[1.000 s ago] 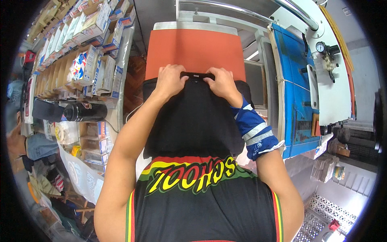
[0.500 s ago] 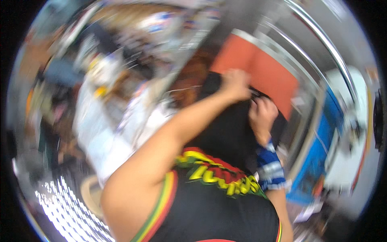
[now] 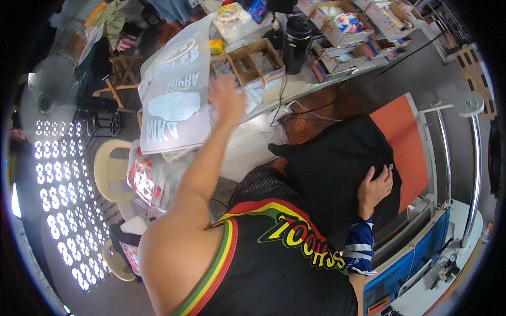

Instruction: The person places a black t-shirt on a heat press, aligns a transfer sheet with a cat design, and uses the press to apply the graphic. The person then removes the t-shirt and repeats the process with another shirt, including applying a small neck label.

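Observation:
My right hand (image 3: 375, 189) lies flat on a black garment (image 3: 337, 163), fingers stretched out, close to a small white tag (image 3: 391, 166) at its edge. The garment is spread over an orange-red pad (image 3: 403, 129) of a press-like machine and hangs down toward my body. My left hand (image 3: 227, 102) is over the worktable at the far left, beside a divided cardboard box (image 3: 243, 67) with small clear packets inside. Motion smears its fingers, so their grip cannot be made out. Right beside it lies a grey sheet of printed transfers (image 3: 182, 89).
A black tumbler (image 3: 298, 43) and several open cartons (image 3: 345, 29) crowd the table. A roll of tape (image 3: 227, 15) sits behind. Metal posts (image 3: 472, 174) rise from the machine at right. A cream plastic chair (image 3: 113, 171) and a spinning fan (image 3: 50, 100) stand at left.
My left hand has left the garment and swung left to the cardboard box. My right hand stays on the garment, now flattened out. The view has turned toward the table.

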The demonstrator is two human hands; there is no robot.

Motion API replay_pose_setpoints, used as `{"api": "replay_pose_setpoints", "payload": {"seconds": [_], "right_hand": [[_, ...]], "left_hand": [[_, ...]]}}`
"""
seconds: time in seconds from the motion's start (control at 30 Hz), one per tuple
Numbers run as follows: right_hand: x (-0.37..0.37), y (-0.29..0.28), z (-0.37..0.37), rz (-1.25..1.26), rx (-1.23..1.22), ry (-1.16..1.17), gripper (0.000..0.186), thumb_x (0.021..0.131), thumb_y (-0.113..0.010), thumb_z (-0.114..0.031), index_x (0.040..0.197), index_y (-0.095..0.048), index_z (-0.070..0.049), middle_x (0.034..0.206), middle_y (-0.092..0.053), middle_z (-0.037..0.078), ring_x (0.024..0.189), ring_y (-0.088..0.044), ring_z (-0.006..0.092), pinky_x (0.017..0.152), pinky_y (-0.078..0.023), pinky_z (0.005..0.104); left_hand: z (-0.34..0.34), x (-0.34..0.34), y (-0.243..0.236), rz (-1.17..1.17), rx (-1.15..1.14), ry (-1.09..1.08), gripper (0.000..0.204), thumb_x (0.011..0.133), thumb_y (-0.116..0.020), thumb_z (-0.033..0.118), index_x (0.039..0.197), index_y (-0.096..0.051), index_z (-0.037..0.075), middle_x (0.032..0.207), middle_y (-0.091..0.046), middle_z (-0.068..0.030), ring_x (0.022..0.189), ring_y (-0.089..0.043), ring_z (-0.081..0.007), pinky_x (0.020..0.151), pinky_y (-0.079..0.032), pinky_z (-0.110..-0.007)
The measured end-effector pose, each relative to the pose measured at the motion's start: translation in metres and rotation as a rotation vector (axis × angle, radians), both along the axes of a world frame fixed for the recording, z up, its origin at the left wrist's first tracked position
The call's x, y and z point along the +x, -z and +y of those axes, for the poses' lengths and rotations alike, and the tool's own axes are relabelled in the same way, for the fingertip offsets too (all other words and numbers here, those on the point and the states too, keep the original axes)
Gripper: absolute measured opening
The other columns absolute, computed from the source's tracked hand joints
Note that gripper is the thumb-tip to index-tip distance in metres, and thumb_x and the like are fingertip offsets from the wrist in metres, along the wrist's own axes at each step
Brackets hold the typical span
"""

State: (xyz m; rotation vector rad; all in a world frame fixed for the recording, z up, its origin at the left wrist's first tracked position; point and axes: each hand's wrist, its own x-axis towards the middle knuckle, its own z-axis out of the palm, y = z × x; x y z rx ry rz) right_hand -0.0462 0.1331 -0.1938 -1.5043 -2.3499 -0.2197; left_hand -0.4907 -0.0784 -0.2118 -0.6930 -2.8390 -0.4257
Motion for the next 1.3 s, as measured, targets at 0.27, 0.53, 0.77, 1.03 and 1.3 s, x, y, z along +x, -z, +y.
{"api": "replay_pose_setpoints", "payload": {"seconds": [0.27,0.53,0.77,1.03,1.3], "right_hand": [[0.001,0.005,0.0,-0.004,0.0,0.03,0.055,0.101,-0.058,-0.044,0.139,-0.058,-0.004,0.145,-0.055,0.02,0.135,-0.049,0.0393,0.112,-0.037,0.0514],[0.003,0.009,0.003,0.015,0.033,0.023,0.053,0.1,-0.061,-0.044,0.137,-0.06,-0.006,0.144,-0.056,0.018,0.133,-0.052,0.0379,0.109,-0.04,0.0515],[0.002,0.006,0.001,0.028,0.039,0.042,0.05,0.1,-0.063,-0.043,0.136,-0.062,-0.009,0.142,-0.059,0.013,0.131,-0.054,0.0353,0.107,-0.042,0.0498],[0.004,0.006,0.002,0.037,0.003,0.038,0.053,0.099,-0.063,-0.044,0.137,-0.061,-0.007,0.145,-0.057,0.016,0.134,-0.051,0.0365,0.109,-0.039,0.0505],[0.009,0.001,-0.002,0.039,-0.002,0.024,0.052,0.099,-0.063,-0.044,0.136,-0.062,-0.007,0.145,-0.057,0.015,0.134,-0.05,0.0358,0.11,-0.038,0.05]], "left_hand": [[-0.099,-0.11,0.03,-0.286,-0.177,-0.1,0.077,0.096,-0.063,0.045,0.157,-0.035,0.006,0.166,-0.028,-0.0219,0.149,-0.026,-0.0532,0.119,-0.026,-0.065],[-0.148,-0.175,0.005,0.033,-0.315,0.202,0.048,0.099,-0.048,0.012,0.147,-0.052,0.008,0.147,-0.057,-0.015,0.135,-0.054,-0.0391,0.114,-0.042,-0.05],[-0.143,-0.16,0.003,-0.24,-0.047,0.275,0.041,0.094,-0.058,0.009,0.134,-0.065,0.019,0.159,-0.043,-0.0124,0.138,-0.051,-0.0379,0.116,-0.04,-0.049],[-0.105,-0.161,0.032,0.026,-0.538,0.127,0.021,0.094,-0.062,0.015,0.107,-0.078,0.013,0.162,-0.037,-0.0099,0.139,-0.044,-0.0398,0.113,-0.039,-0.053],[-0.09,-0.165,0.022,-0.028,-0.773,0.079,0.023,0.094,-0.061,0.016,0.11,-0.077,0.01,0.138,-0.057,-0.0079,0.13,-0.054,-0.0346,0.099,-0.049,-0.049]]}}
